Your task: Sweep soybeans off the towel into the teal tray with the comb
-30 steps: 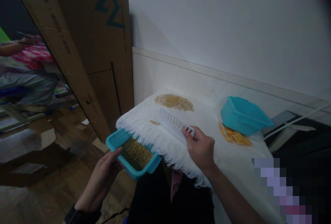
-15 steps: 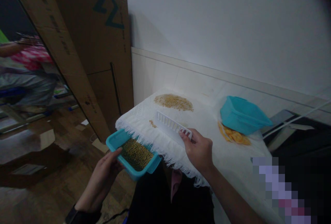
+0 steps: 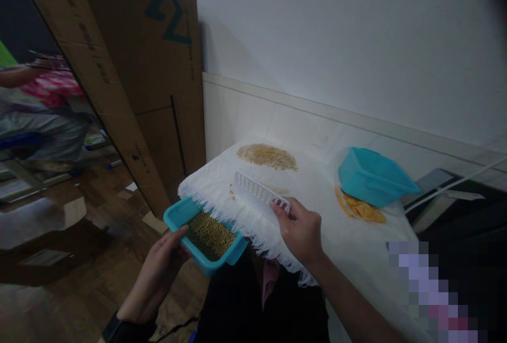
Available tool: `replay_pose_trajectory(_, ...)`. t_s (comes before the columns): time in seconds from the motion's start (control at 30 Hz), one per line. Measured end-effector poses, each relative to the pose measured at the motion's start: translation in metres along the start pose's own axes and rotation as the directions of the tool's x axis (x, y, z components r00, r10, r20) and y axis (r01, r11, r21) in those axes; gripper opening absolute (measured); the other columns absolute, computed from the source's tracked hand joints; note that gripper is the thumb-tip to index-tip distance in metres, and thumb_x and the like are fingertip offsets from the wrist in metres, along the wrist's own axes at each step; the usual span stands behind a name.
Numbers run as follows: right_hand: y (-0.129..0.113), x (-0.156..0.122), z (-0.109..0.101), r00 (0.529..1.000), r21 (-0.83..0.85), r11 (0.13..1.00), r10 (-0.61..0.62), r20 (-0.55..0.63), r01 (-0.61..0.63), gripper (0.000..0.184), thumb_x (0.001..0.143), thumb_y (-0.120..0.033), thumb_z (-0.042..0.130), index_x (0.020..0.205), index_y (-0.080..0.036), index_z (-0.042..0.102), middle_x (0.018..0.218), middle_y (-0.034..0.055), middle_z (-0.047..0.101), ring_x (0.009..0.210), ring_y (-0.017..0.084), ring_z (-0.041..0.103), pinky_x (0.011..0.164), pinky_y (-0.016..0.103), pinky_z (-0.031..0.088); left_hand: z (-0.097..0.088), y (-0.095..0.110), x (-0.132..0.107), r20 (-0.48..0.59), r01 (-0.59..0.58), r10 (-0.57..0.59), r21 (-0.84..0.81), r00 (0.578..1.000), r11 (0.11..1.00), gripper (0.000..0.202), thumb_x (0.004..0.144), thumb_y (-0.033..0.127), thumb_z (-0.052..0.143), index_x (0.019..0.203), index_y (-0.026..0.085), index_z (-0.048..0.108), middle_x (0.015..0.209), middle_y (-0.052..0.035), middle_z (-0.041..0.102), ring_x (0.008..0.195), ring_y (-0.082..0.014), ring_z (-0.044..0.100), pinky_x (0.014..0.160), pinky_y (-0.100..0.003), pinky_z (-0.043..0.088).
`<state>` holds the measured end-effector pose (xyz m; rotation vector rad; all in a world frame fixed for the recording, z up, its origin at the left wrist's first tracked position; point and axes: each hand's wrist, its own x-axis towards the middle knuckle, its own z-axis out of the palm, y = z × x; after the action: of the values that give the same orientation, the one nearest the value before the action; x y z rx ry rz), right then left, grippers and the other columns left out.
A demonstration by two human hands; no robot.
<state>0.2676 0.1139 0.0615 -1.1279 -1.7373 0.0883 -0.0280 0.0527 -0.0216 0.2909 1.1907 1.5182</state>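
Observation:
With my left hand (image 3: 164,258) I grip the near left rim of a turquoise plastic bin (image 3: 177,217), held just below the table's fringed edge. Round yellowish beans, which look like soybeans (image 3: 212,234), cover its bottom. My right hand (image 3: 301,229) is closed on one end of a white slotted plastic strip (image 3: 255,195), which stands on the white cloth (image 3: 312,258). A few loose beans (image 3: 232,192) lie beside the strip's far end. Farther back on the cloth is a spread pile of beans (image 3: 267,157).
A second turquoise bin (image 3: 372,174) rests on a crumpled yellow cloth (image 3: 358,208) at the table's right. A tall cardboard box (image 3: 158,79) stands at the left, and a white wall (image 3: 336,31) is behind. A seated person (image 3: 47,89) is at far left.
My right hand has moved the slotted strip slightly left, towards the few loose beans, which have shifted a little. My left hand and its bin stay nearly still.

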Motion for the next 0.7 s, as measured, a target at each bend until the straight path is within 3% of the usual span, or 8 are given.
replay_pose_trajectory(0.17, -0.004, 0.004, 0.011, 1.000, 0.006, 1.000, -0.010, 0.011, 0.010, 0.022, 0.103, -0.031, 0.067, 0.094, -0.019, 0.083, 0.070, 0.0044, 0.082, 0.056, 0.019, 0.079, 0.054, 0.022, 0.054, -0.005, 0.003, 0.003, 0.053, -0.017, 0.013, 0.084, 0.999, 0.996, 0.040, 0.062, 0.042, 0.107, 0.071, 0.015, 0.079, 0.064, -0.0034, 0.072, 0.059, -0.0172, 0.067, 0.061, -0.028, 0.062)
replay_pose_trajectory(0.33, -0.009, 0.004, 0.018, 0.999, 0.011, 1.000, -0.027, 0.017, 0.027, 0.025, 0.104, -0.032, 0.065, 0.094, -0.020, 0.084, 0.069, 0.0045, 0.082, 0.057, 0.019, 0.078, 0.055, 0.022, 0.055, -0.001, 0.006, -0.001, -0.014, -0.017, 0.018, 0.043, 1.000, 0.999, 0.034, 0.063, 0.033, 0.104, 0.076, 0.013, 0.080, 0.064, -0.0037, 0.073, 0.057, -0.0181, 0.067, 0.061, -0.030, 0.062)
replay_pose_trajectory(0.53, -0.028, -0.008, 0.013, 0.995, 0.102, 0.993, -0.066, 0.071, 0.058, 0.023, 0.106, -0.031, 0.066, 0.093, -0.020, 0.083, 0.067, 0.0019, 0.080, 0.053, 0.016, 0.076, 0.053, 0.020, 0.054, 0.000, 0.008, -0.003, 0.026, 0.000, -0.002, 0.061, 1.000, 0.998, 0.034, 0.066, 0.033, 0.103, 0.086, 0.013, 0.086, 0.081, -0.0091, 0.084, 0.068, -0.0209, 0.075, 0.069, -0.031, 0.066)
replay_pose_trajectory(0.7, -0.021, -0.006, 0.012, 0.999, 0.053, 0.998, -0.047, 0.023, 0.045, 0.026, 0.106, -0.036, 0.067, 0.097, -0.020, 0.084, 0.071, 0.0046, 0.083, 0.056, 0.018, 0.078, 0.055, 0.022, 0.057, -0.002, 0.009, -0.002, 0.038, -0.007, 0.004, 0.062, 0.999, 0.998, 0.034, 0.063, 0.034, 0.106, 0.077, 0.013, 0.083, 0.069, -0.0050, 0.077, 0.059, -0.0163, 0.066, 0.062, -0.029, 0.064)
